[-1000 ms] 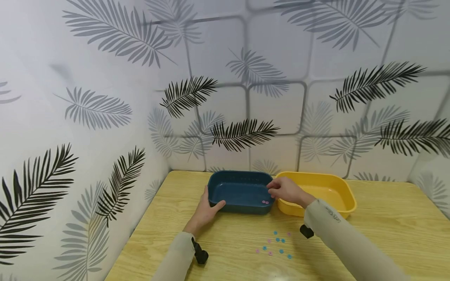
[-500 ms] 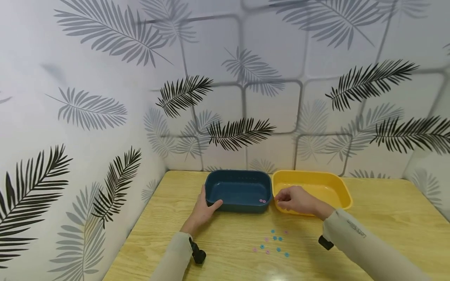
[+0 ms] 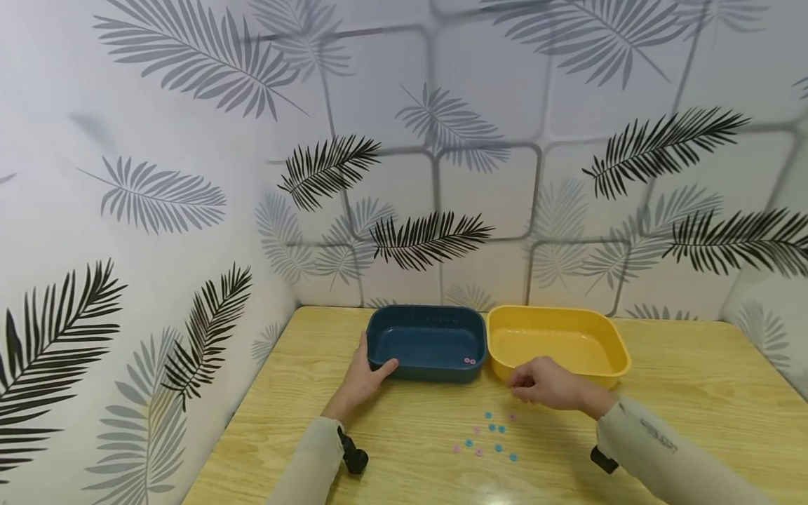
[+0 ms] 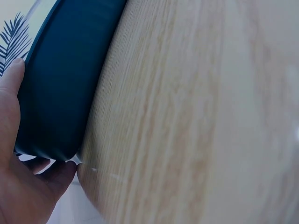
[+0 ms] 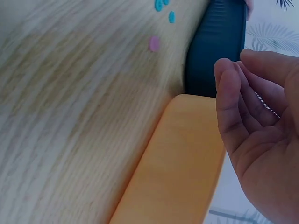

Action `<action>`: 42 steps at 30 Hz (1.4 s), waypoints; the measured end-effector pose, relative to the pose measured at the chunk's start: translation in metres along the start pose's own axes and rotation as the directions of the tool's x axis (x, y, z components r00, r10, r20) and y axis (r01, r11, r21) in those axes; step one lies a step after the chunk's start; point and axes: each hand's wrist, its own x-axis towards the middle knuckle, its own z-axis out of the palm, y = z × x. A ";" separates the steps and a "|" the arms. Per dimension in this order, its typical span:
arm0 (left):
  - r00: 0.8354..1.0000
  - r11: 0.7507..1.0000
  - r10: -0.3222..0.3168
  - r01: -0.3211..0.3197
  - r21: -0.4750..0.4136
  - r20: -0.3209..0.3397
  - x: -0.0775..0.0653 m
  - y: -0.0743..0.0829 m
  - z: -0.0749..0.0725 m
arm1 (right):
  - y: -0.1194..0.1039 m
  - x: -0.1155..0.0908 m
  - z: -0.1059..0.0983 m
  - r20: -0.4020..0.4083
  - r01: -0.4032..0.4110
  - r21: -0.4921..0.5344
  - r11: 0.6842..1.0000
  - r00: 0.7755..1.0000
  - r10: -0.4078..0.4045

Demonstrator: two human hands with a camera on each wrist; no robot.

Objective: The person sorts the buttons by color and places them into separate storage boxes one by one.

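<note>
My left hand grips the left end of a dark blue plastic bin, thumb over its front rim and fingers around the side. Two pink buttons lie inside that bin at its front right corner. My right hand is in front of a yellow bin, overlapping its front wall in the head view. In the right wrist view its fingers are loosely bent, the thumb close to them, and nothing shows between. Blue buttons and pink buttons lie scattered on the table, left of and nearer than this hand.
Both bins stand side by side at the back of the wooden table, near a leaf-patterned wall. The yellow bin is on the right, its end close against the blue one.
My right hand has moved from the blue bin's right end, across the yellow bin's front rim, to the right and nearer. My left hand stays on the blue bin. The view shifted slightly.
</note>
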 end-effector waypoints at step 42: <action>1.000 1.000 0.003 -0.003 -0.018 0.002 0.003 -0.007 0.001 | 0.036 0.001 0.032 0.131 0.052 -0.061 0.997 0.990 -0.043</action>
